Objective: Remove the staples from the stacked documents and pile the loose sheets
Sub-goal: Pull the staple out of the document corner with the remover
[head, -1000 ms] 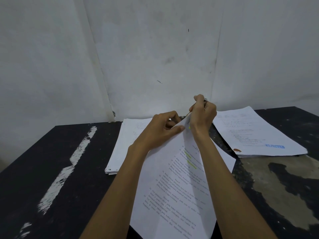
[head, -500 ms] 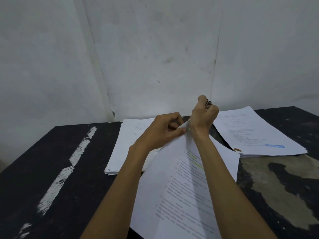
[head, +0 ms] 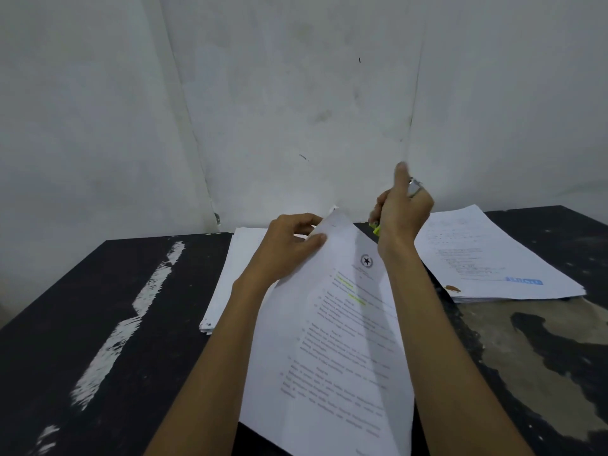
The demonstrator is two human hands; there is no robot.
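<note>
Lifted off the corner now, my right hand (head: pixel 403 212) curls round a blurred small tool (head: pixel 414 187). Beside it, my left hand (head: pixel 289 245) pinches the top corner of the document (head: pixel 332 340), whose lower edge is cut off.

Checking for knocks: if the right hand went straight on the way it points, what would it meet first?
Probably the white wall: the right hand, gripping a small tool, points up and away from the document, with nothing visible between. Depth is unclear.

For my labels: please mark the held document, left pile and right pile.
held document (head: pixel 335 357), head view, middle of its printed page.
left pile (head: pixel 238 258), head view, bare top sheet.
right pile (head: pixel 487 251), head view, top sheet.
</note>
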